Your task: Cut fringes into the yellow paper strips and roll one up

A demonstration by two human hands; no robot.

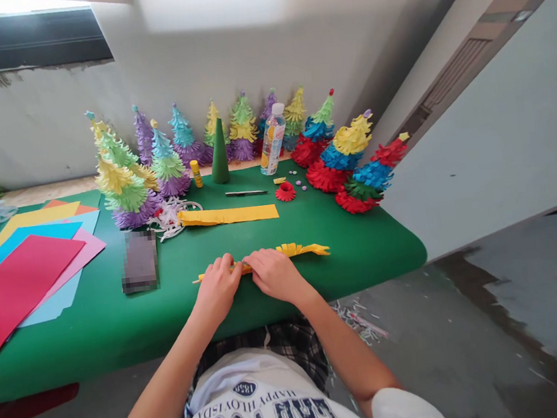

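Observation:
Near the table's front edge, a yellow fringed paper strip (304, 249) stretches sideways through both hands, its cut fringe standing up on the right part. My left hand (220, 281) is closed around its left portion, where a thin pale stick end (197, 281) pokes out. Close beside it, my right hand (272, 273) pinches the strip, fingertips nearly meeting the left ones. The fingers hide the middle of the strip. Beyond the hands lies a flat yellow-orange paper strip (243, 214), folded at its left end.
Paper trees (124, 176) in several colours line the back, around a green cone (220, 155), a glue stick (197, 173) and a bottle (272, 139). A pen (246, 192) and red paper ring (285, 191) lie nearer. Left are a phone (139, 260) and coloured sheets (25, 285).

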